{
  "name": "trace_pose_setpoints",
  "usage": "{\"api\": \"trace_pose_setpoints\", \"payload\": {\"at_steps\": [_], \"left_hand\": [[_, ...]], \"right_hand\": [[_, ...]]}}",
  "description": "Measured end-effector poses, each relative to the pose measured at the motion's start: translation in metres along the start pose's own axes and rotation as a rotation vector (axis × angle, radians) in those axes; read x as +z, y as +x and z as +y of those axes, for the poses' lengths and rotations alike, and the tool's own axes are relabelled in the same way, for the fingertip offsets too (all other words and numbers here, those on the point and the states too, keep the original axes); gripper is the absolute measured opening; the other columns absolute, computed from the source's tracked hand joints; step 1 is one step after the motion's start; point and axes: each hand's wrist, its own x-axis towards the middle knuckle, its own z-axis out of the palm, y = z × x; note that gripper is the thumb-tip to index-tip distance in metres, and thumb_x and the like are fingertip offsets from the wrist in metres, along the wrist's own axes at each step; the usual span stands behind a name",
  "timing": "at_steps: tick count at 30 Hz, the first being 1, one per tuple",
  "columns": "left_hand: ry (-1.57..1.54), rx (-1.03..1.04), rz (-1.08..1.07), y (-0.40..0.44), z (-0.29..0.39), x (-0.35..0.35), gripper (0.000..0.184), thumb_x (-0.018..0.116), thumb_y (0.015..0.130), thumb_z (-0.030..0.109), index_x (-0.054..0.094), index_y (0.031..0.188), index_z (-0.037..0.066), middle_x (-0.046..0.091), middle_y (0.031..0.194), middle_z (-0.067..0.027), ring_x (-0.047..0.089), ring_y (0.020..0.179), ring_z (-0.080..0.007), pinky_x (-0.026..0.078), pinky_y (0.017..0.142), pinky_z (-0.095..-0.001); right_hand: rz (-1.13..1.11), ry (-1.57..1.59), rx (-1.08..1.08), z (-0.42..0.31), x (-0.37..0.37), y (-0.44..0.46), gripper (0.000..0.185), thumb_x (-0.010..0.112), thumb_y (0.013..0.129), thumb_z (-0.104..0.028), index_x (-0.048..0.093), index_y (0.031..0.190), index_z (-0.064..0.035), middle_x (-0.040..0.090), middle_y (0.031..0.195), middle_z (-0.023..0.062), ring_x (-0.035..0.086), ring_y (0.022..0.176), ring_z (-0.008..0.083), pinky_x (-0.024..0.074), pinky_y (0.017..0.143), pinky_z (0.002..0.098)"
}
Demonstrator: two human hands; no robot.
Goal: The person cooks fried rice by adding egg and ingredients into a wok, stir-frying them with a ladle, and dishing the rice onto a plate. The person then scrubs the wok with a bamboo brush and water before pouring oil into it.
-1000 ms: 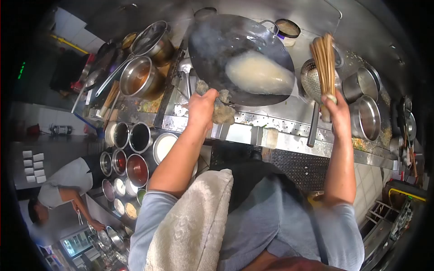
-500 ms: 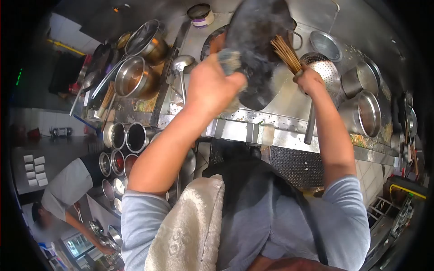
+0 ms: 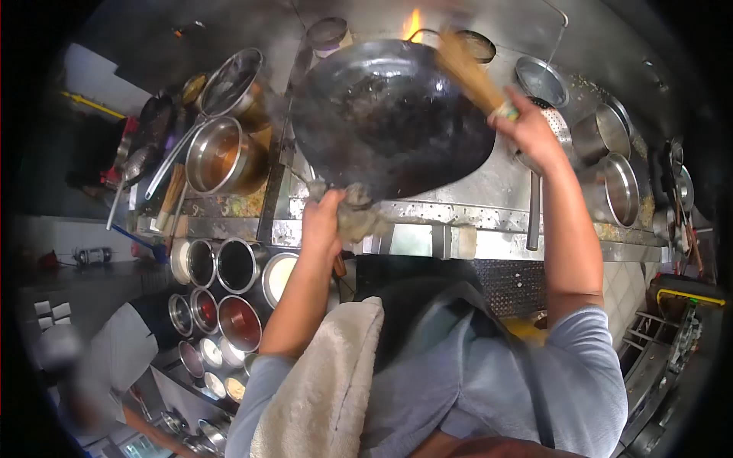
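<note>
A large black wok [image 3: 393, 114] faces up on the stove, its dark inside showing, with smoke about it. At its near left rim my left hand [image 3: 324, 225] is closed around a crumpled grey rag [image 3: 357, 217] pressed against the wok's edge. Whether a handle lies under the rag is hidden. My right hand [image 3: 531, 130] grips a bamboo wok brush [image 3: 467, 72] by its bound end. The bristles, blurred by motion, point up and left over the wok's far right rim. Behind my right hand lies a perforated strainer [image 3: 556, 122], its handle [image 3: 534, 214] hanging toward me.
Flame [image 3: 413, 24] rises behind the wok. Steel pots [image 3: 216, 155] stand at left, more pots [image 3: 615, 189] at right. Several seasoning containers [image 3: 239, 320] sit at lower left. Water runs from a tap into a round strainer [image 3: 542, 80]. Another person [image 3: 126, 343] is at lower left.
The wok has come down from a steep tilt to lie face up, nearer me. My left hand has dropped toward me with the rag. The brush has moved up slightly, still in my right hand.
</note>
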Motion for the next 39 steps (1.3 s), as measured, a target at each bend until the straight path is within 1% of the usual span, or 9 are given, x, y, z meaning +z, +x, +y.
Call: {"api": "trace_pose_setpoints", "payload": {"at_steps": [10, 15, 19, 21, 24, 29, 31, 33, 39], "left_hand": [[-0.197, -0.234, 0.012, 0.053, -0.040, 0.113, 0.039, 0.070, 0.088, 0.016, 0.059, 0.111, -0.013, 0.066, 0.104, -0.0207, 0.072, 0.091, -0.0316, 0.063, 0.076, -0.0442], [-0.155, -0.241, 0.105, 0.065, -0.066, 0.113, 0.046, 0.073, 0.085, 0.022, 0.062, 0.114, -0.012, 0.068, 0.106, -0.0187, 0.066, 0.094, -0.0258, 0.054, 0.083, -0.0391], [0.035, -0.239, 0.138, 0.073, -0.087, 0.102, 0.044, 0.072, 0.089, 0.022, 0.062, 0.115, -0.011, 0.068, 0.110, -0.0149, 0.065, 0.096, -0.0239, 0.051, 0.088, -0.0361], [-0.038, -0.167, 0.123, 0.065, -0.071, 0.114, 0.044, 0.072, 0.090, 0.022, 0.062, 0.116, -0.011, 0.068, 0.111, -0.0149, 0.064, 0.098, -0.0234, 0.051, 0.090, -0.0363], [-0.044, -0.104, 0.123, 0.056, -0.065, 0.121, 0.045, 0.072, 0.091, 0.024, 0.062, 0.117, -0.011, 0.068, 0.112, -0.0148, 0.063, 0.100, -0.0229, 0.050, 0.092, -0.0360], [0.086, -0.196, 0.149, 0.056, -0.054, 0.117, 0.050, 0.073, 0.093, 0.028, 0.058, 0.124, -0.008, 0.066, 0.117, -0.0135, 0.063, 0.103, -0.0222, 0.049, 0.094, -0.0347], [-0.034, -0.167, 0.059, 0.068, -0.076, 0.106, 0.052, 0.074, 0.094, 0.029, 0.056, 0.128, -0.007, 0.065, 0.119, -0.0127, 0.063, 0.103, -0.0220, 0.050, 0.094, -0.0340], [-0.111, -0.114, -0.021, 0.068, -0.082, 0.102, 0.051, 0.071, 0.097, 0.027, 0.054, 0.130, -0.007, 0.065, 0.120, -0.0130, 0.064, 0.105, -0.0221, 0.052, 0.094, -0.0357], [-0.214, -0.112, -0.111, 0.060, -0.074, 0.102, 0.041, 0.065, 0.102, 0.021, 0.052, 0.134, -0.001, 0.064, 0.124, -0.0129, 0.066, 0.110, -0.0252, 0.056, 0.095, -0.0416]], "right_hand": [[1.031, -0.113, -0.246, -0.030, 0.039, 0.190, 0.085, 0.077, 0.081, -0.041, 0.044, 0.151, -0.0054, 0.070, 0.117, 0.0256, 0.068, 0.108, 0.0381, 0.0528, 0.089, 0.0487], [-0.186, -0.284, 0.296, 0.057, 0.088, 0.267, 0.086, 0.076, 0.081, -0.036, 0.040, 0.154, -0.0093, 0.071, 0.114, 0.0232, 0.069, 0.107, 0.0369, 0.0558, 0.087, 0.0481], [-0.096, -0.292, -0.103, -0.028, 0.121, 0.186, 0.083, 0.076, 0.082, -0.032, 0.040, 0.156, -0.0154, 0.072, 0.117, 0.0187, 0.070, 0.107, 0.0284, 0.0575, 0.085, 0.0445], [-0.534, -0.141, -0.344, -0.019, 0.145, 0.163, 0.082, 0.074, 0.083, -0.030, 0.040, 0.156, -0.0159, 0.072, 0.116, 0.0175, 0.071, 0.105, 0.0273, 0.0564, 0.088, 0.0434], [-0.513, -0.773, -0.052, 0.018, 0.134, 0.214, 0.077, 0.075, 0.084, -0.036, 0.046, 0.152, -0.0157, 0.064, 0.129, 0.0276, 0.067, 0.115, 0.0373, 0.0524, 0.100, 0.0465], [0.571, -0.310, -0.285, 0.054, 0.119, 0.240, 0.090, 0.072, 0.088, -0.043, 0.029, 0.160, -0.0104, 0.065, 0.110, 0.0280, 0.066, 0.101, 0.0477, 0.0537, 0.090, 0.0529], [0.346, -0.201, -0.039, 0.037, 0.147, 0.229, 0.100, 0.076, 0.082, -0.043, 0.023, 0.162, -0.0165, 0.064, 0.121, 0.0291, 0.066, 0.108, 0.0463, 0.0548, 0.090, 0.0503], [-0.236, -0.264, 0.215, 0.038, 0.191, 0.226, 0.078, 0.077, 0.080, -0.045, 0.051, 0.146, -0.0127, 0.067, 0.126, 0.0243, 0.067, 0.114, 0.0385, 0.0544, 0.095, 0.0474], [-1.110, -0.148, -0.190, 0.002, 0.116, 0.161, 0.089, 0.080, 0.077, -0.039, 0.044, 0.156, -0.0154, 0.059, 0.141, 0.0230, 0.060, 0.123, 0.0307, 0.0428, 0.111, 0.0379]]}}
